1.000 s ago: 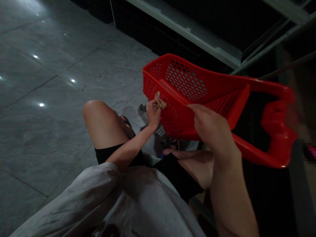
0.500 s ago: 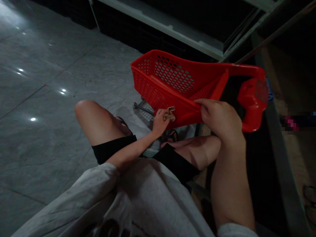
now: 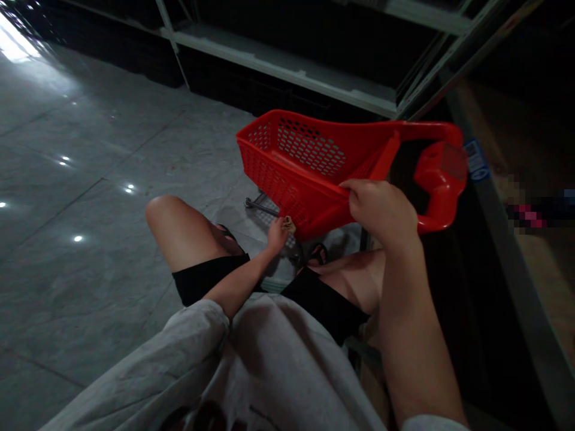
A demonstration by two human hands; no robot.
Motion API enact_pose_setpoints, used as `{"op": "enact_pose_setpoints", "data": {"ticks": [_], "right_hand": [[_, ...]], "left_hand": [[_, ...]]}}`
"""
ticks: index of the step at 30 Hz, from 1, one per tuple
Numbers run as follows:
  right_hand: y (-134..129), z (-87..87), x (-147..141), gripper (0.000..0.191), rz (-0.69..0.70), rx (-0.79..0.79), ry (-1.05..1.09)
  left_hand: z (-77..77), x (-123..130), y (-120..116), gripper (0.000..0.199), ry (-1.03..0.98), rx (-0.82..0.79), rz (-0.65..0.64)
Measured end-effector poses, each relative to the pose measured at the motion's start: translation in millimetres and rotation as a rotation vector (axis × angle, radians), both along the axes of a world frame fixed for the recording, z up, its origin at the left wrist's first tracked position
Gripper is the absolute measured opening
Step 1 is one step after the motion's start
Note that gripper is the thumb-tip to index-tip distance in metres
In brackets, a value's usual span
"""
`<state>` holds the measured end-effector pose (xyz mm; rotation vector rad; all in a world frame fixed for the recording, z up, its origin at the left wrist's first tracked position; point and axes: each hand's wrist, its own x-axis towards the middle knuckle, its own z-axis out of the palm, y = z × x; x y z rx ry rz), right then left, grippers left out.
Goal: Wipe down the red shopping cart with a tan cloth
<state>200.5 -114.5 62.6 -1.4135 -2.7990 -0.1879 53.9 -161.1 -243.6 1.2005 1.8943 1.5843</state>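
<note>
A red plastic shopping cart (image 3: 321, 206) with perforated basket walls stands before my knees. My right hand (image 3: 381, 206) grips the rim of its near side, close to the handle end, thumb lying along the edge. Low on the same side, my left hand (image 3: 277, 236) is closed around a crumpled beige cloth (image 3: 288, 225), which is against or very near the lower basket wall. The cart's red handle (image 3: 442, 179) extends to the right, and part of its metal frame (image 3: 260, 206) shows beneath the basket.
Behind the cart runs a pale metal shelf rack (image 3: 287, 75) with dark spaces. Glossy grey floor tiles (image 3: 90, 287) spread to the left. On the right, a dark ledge (image 3: 507, 257) borders a brown surface, with a blue label (image 3: 477, 160) near the handle.
My left hand and the cloth have moved left and down along the basket's side. My right hand stays on the rim. The view has shifted slightly, showing more of the rack.
</note>
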Motion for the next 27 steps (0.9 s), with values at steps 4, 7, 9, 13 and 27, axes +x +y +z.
{"op": "enact_pose_setpoints", "data": {"ticks": [4, 7, 9, 13, 27], "right_hand": [[0, -1.6, -1, 0.043, 0.027, 0.012, -0.026], [0, -4.0, -2, 0.044, 0.036, 0.006, -0.010], [-1, -3.8, -1, 0.044, 0.046, -0.010, 0.026], [-2, 7.9, 12, 0.043, 0.033, -0.018, 0.188], [-5, 2.1, 56, 0.033, -0.248, 0.165, 0.105]], "left_hand": [[30.6, -20, 24, 0.024, -0.004, 0.067, 0.147], [61.3, -28, 35, 0.024, 0.021, 0.142, 0.218], [66.3, -28, 31, 0.025, 0.048, 0.143, 0.172], [48.2, -19, 11, 0.024, 0.061, 0.045, 0.007], [227.1, 30, 38, 0.040, 0.517, 0.478, -0.455]]}}
